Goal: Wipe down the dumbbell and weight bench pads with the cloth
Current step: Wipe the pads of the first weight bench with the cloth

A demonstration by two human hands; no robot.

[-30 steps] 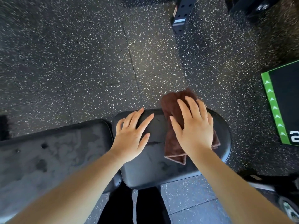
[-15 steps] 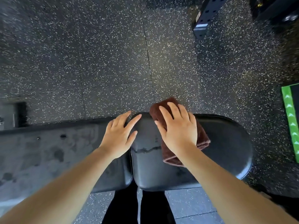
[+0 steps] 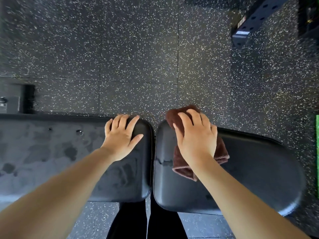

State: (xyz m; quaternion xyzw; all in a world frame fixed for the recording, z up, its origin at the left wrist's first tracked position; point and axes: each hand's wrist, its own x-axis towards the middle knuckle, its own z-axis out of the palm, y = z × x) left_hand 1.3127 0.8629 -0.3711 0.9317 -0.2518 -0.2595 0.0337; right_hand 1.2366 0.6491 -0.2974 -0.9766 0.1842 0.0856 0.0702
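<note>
A black weight bench lies across the view in two pads. The long back pad [image 3: 51, 152] on the left shows damp smears. The rounded seat pad [image 3: 250, 169] is on the right. My left hand [image 3: 122, 137] rests flat, fingers spread, on the right end of the back pad. My right hand [image 3: 196, 137] presses a folded brown cloth [image 3: 183, 168] onto the left part of the seat pad, near its far edge. No dumbbell is in sight.
Black speckled rubber floor [image 3: 138, 57] surrounds the bench. A black rack post [image 3: 250, 25] with holes stands at the top right. A green-edged mat [image 3: 317, 144] shows at the right edge. A dark metal piece [image 3: 10, 100] sits at the far left. Dark trouser legs [image 3: 131, 221] show below.
My right hand has slid the cloth leftward along the seat pad, towards the gap between the pads. My left hand has shifted from the seat pad onto the back pad's end. The view panned left.
</note>
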